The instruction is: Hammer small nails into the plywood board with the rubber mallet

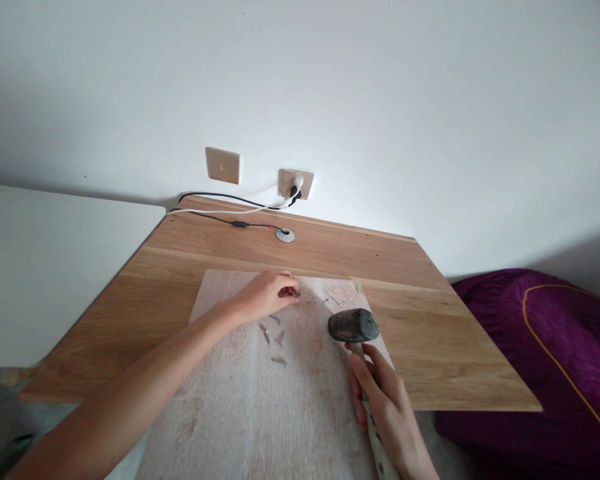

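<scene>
While the right hand (387,400) is wrapped around the pale wooden handle of a hammer with a dark, rounded metal head (354,325), that head hovers low over the right part of a pale, whitewashed wooden board (260,413) lying on the light oak worktop (430,333). Reaching in from the near left, the left hand (267,293) has its fingertips pinched together at the far part of the board, seemingly on a small nail, though the nail itself is too small to make out. Several small grey metal nails (275,333) lie loose on the board between the two hands, and a few more sit just right of the left fingertips. Farther back, black and white cables (230,217) run across the worktop to a wall socket (295,183). A purple cushion (540,360) lies off to the right.
</scene>
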`<control>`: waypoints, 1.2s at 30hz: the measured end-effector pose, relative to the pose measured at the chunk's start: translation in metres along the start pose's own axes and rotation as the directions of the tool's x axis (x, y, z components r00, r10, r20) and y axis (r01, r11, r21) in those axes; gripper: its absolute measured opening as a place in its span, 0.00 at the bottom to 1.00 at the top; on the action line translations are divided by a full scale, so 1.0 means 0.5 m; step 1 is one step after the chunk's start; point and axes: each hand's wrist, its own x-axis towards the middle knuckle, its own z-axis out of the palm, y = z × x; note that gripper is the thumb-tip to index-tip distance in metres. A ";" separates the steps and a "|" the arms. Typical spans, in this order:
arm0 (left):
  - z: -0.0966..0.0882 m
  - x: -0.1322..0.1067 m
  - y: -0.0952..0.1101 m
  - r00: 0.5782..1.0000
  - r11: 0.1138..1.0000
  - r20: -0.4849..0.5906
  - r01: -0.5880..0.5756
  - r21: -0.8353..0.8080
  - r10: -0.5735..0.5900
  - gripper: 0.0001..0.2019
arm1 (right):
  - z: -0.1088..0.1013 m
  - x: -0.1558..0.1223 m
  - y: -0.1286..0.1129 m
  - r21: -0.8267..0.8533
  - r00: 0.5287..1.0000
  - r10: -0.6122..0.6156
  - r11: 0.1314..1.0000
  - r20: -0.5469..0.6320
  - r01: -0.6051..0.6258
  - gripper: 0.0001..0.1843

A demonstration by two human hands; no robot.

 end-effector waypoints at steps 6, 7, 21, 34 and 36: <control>0.000 0.002 -0.008 0.998 0.999 0.037 -0.044 -0.017 0.045 0.05 | 0.004 -0.003 -0.013 0.029 1.000 -0.003 1.000 0.011 0.002 0.30; 0.000 0.003 -0.008 0.998 0.998 0.041 -0.050 -0.024 0.051 0.06 | 0.004 -0.004 -0.014 0.027 1.000 -0.003 1.000 0.008 0.002 0.30; 0.000 0.005 -0.003 1.000 0.995 -0.015 0.021 -0.096 -0.023 0.06 | 0.002 -0.003 -0.008 0.015 1.000 0.001 1.000 0.007 -0.001 0.30; -0.001 0.003 -0.008 1.000 1.000 -0.024 0.001 -0.015 -0.001 0.10 | 0.004 -0.003 -0.013 0.013 1.000 -0.020 1.000 0.005 0.020 0.30; 0.001 0.003 -0.010 0.999 1.000 -0.028 0.014 -0.018 -0.014 0.09 | 0.004 -0.002 -0.010 0.015 1.000 -0.015 1.000 0.006 0.015 0.29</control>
